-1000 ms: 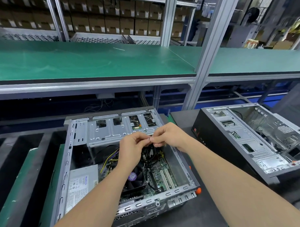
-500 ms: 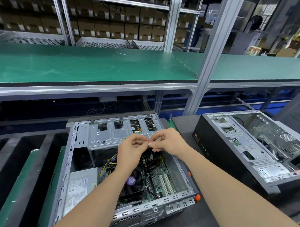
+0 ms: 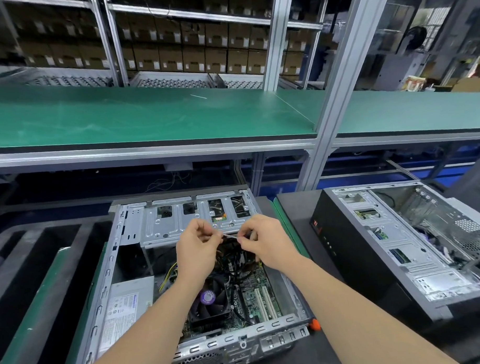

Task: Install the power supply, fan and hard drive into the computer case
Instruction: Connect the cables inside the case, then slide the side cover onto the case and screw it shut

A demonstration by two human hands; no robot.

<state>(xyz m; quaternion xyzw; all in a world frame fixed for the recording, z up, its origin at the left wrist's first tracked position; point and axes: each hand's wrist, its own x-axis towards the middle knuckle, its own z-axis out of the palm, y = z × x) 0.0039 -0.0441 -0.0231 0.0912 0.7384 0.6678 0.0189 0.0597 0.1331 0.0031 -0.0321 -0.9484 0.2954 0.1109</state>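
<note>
Head view looks down into the open computer case (image 3: 111, 270), which lies on its side on the dark bench; the power supply (image 3: 126, 308) sits in its near left corner, with yellow and black wires running from it toward the middle; a fan (image 3: 210, 300) with a purple hub lies over the motherboard (image 3: 260, 295) near the centre; both parts look to be in place, though whether they are screwed down cannot be told. At the far end the metal drive cage (image 3: 180, 222) spans the case; a green board (image 3: 217, 217) shows through one of its cut-outs, which suggests the hard drive is seated there, but that is not certain. Left hand (image 3: 197, 246) and right hand (image 3: 265, 246) meet above the cable bundle, just this side of the cage; each pinches one end of a thin pale strip (image 3: 231, 236), likely a tie, between thumb and forefinger, with the other fingers curled. The task seems far along; what is left appears to be binding the wires and checking the plugs. A second open case (image 3: 399, 247) stands well apart to the right.
</note>
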